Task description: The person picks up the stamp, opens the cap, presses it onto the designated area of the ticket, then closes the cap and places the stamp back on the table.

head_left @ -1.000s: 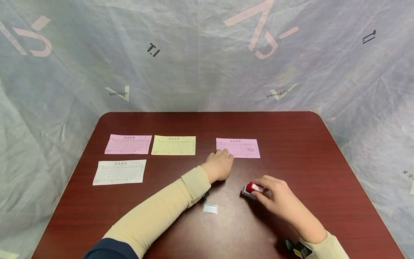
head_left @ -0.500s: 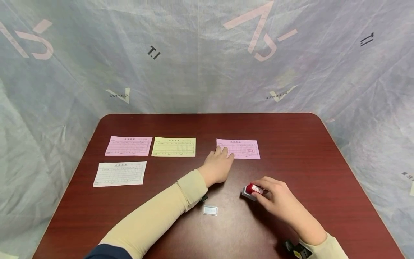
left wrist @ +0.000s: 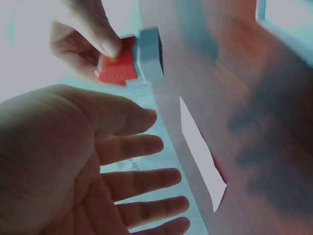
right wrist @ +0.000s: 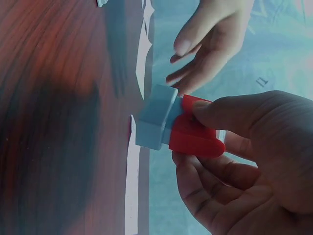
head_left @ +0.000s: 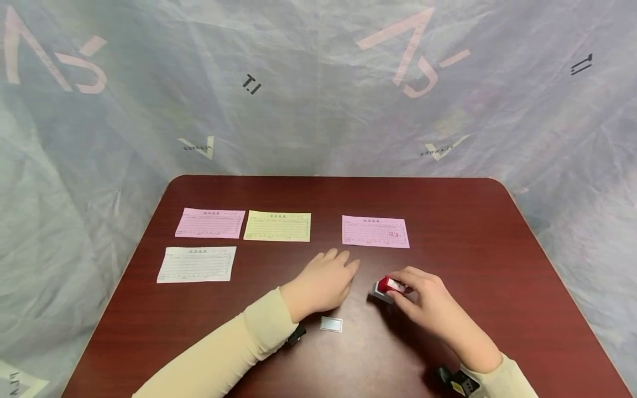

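My right hand (head_left: 423, 296) grips a stamp (head_left: 390, 286) with a red handle and a grey base, held above the table. In the right wrist view the thumb and fingers pinch the red handle (right wrist: 193, 134), and the grey base points toward the tabletop. My left hand (head_left: 320, 282) hovers over the middle of the table with its fingers spread and nothing in them. Beyond both hands lies a pink form (head_left: 373, 231) with a small red mark at its right side. Close below the left hand is a small silver-rimmed rectangular plate (head_left: 331, 324).
At the table's left lie another pink form (head_left: 210, 223), a yellow form (head_left: 277, 226) and a white form (head_left: 197, 265). The dark red table (head_left: 448, 204) has rounded far corners. A printed grey sheet (head_left: 298, 110) hangs behind it.
My left hand has lifted off the right-hand pink form and drawn back toward me. The right hand keeps the stamp in nearly the same place. The head view has shifted slightly.
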Tool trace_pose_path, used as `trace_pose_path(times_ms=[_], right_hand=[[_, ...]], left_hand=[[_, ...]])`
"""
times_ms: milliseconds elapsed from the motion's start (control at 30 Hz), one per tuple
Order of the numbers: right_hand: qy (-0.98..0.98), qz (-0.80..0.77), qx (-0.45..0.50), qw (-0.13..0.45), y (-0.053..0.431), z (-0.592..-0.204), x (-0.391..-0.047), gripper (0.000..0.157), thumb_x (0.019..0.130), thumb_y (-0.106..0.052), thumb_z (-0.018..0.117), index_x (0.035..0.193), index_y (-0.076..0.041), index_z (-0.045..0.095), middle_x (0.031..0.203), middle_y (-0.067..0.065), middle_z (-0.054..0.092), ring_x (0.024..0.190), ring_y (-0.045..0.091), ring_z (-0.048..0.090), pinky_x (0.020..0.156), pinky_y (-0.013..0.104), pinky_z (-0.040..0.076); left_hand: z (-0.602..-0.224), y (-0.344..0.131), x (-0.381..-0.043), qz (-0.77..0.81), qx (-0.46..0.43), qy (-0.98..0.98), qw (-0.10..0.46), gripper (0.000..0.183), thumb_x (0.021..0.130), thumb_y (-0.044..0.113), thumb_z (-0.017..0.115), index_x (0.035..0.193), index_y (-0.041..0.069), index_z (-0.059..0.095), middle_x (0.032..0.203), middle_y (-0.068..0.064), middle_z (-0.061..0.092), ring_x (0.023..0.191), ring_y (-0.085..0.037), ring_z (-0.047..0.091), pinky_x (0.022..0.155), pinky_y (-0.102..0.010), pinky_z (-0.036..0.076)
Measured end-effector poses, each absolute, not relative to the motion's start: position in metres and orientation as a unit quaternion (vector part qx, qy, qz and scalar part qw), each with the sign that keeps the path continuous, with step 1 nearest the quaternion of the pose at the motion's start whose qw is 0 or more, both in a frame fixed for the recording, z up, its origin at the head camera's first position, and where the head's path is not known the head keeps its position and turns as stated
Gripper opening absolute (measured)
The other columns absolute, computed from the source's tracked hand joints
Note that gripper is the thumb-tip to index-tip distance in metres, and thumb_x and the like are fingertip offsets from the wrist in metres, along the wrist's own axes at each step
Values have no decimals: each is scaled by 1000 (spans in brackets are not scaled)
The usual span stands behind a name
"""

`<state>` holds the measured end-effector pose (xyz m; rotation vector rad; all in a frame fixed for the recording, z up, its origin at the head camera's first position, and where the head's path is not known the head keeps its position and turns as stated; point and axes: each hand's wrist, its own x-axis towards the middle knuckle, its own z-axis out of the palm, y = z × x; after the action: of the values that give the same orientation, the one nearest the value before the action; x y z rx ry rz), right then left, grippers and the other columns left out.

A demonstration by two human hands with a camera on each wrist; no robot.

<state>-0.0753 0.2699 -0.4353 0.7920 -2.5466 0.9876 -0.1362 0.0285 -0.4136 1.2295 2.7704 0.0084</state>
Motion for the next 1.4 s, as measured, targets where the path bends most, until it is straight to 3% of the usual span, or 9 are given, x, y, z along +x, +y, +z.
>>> trace_pose_path(times_ms=[667,867,1400], right_hand=[[-858,378,318,142,253,-435,-76,39,74,9,80,109,-8,72,95,-7,66,77,7,61,69,19,51],[-857,384,320,123,247,-433,-74,38,74,9,79,106,-9,72,95,-8,66,78,7,61,69,20,51],[-852,387,331,119,238,-436,-77,36,75,8,81,106,-9,72,93,-10,64,76,5,60,67,21,51]], left_hand=[[-410,-12,-75,40,432,901,-13,43,98,26,62,138,11,62,126,-8,60,112,-27,58,88,-40,49],[-414,-23,-70,49,402,914,19,44,99,27,62,141,12,60,135,-12,59,123,-31,55,100,-44,46],[-416,-33,-72,49,375,926,14,39,98,24,62,135,10,64,132,-15,60,121,-35,57,97,-47,48]])
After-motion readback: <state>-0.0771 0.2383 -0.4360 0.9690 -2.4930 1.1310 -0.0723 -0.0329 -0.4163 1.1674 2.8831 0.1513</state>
